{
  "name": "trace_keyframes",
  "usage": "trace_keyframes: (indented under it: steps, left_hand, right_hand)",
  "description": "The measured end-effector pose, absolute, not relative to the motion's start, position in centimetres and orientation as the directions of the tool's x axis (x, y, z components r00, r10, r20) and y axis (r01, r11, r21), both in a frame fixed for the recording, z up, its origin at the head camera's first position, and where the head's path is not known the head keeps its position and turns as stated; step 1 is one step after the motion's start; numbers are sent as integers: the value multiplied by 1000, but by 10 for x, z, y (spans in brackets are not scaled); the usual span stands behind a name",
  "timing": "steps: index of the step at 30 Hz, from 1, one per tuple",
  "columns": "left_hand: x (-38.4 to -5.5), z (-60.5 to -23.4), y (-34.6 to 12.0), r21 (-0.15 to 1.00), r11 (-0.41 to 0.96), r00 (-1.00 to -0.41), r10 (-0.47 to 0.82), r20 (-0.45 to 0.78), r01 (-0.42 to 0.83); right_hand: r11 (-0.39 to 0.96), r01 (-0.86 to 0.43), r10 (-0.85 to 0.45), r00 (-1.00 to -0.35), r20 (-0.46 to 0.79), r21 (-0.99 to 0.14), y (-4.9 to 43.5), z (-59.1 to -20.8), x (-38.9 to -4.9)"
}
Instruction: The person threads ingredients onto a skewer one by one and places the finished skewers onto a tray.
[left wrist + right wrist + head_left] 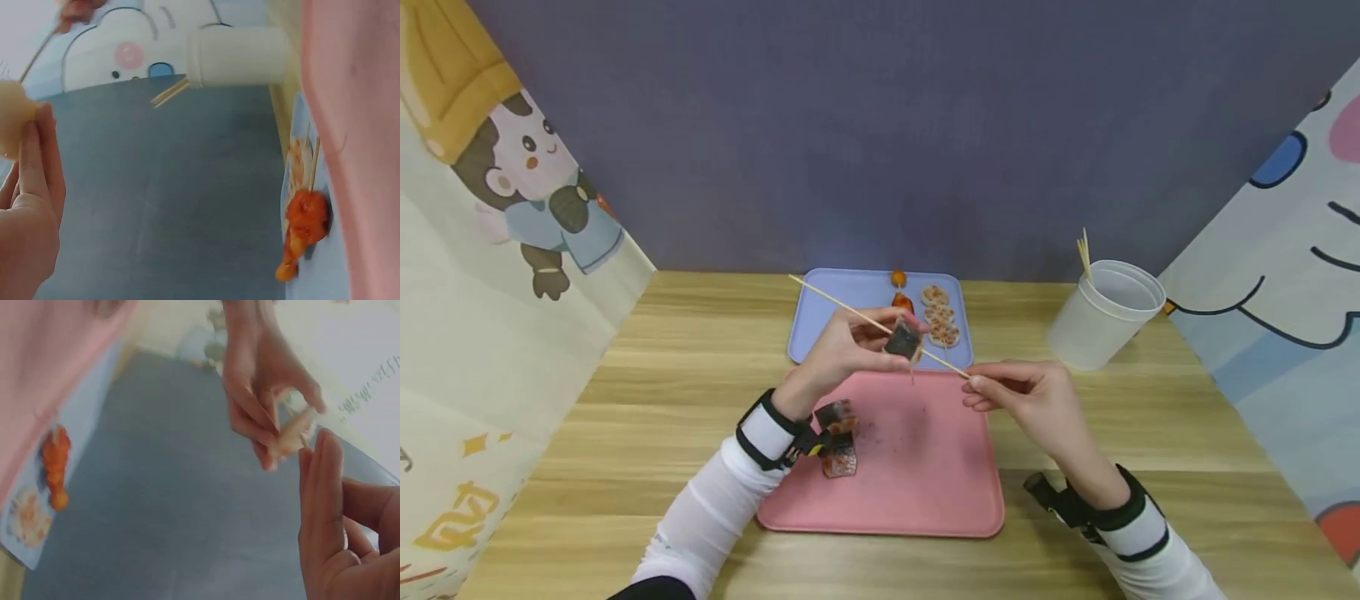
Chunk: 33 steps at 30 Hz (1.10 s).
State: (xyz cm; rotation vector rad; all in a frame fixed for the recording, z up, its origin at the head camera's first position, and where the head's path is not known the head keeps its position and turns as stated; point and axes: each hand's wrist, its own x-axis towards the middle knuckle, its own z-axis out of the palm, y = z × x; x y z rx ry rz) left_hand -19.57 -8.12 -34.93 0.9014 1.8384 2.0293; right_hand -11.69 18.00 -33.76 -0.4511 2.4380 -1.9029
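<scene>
My left hand grips a chunk of food above the trays. It has a dark, skin-like side and a pale side, and looks like fish. A thin wooden skewer shows on both sides of the chunk, its far end sticking out up and left past my left fingers. With thumb and fingers my right hand pinches the skewer's lower right end. Below, dark-skinned chunks lie on the left of a pink tray. How the skewer runs inside the chunk is hidden.
Behind the pink tray sits a blue tray with a skewer of orange-red food and one of pale lotus-like slices. A white bucket holding several skewers stands at the right. Dark wall behind.
</scene>
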Motion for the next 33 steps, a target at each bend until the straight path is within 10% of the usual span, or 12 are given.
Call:
trace_keyframes:
  steps: [16,27,33]
  left_hand:
    - [-194,-338,-69,967,-106,-784,569,250,231]
    - [-194,-343,-65,949,-191,-640,703,311,251]
    - [-193,-344,-65,953,-163,-661,689,296,256]
  right_hand:
    - [157,-189,-198,-968,157,-969,181,-335,-110]
    - [211,-101,-265,-963,43,-972,174,-333,-108]
    - [197,-97,-258,-965,44,-976,172,-333,-109]
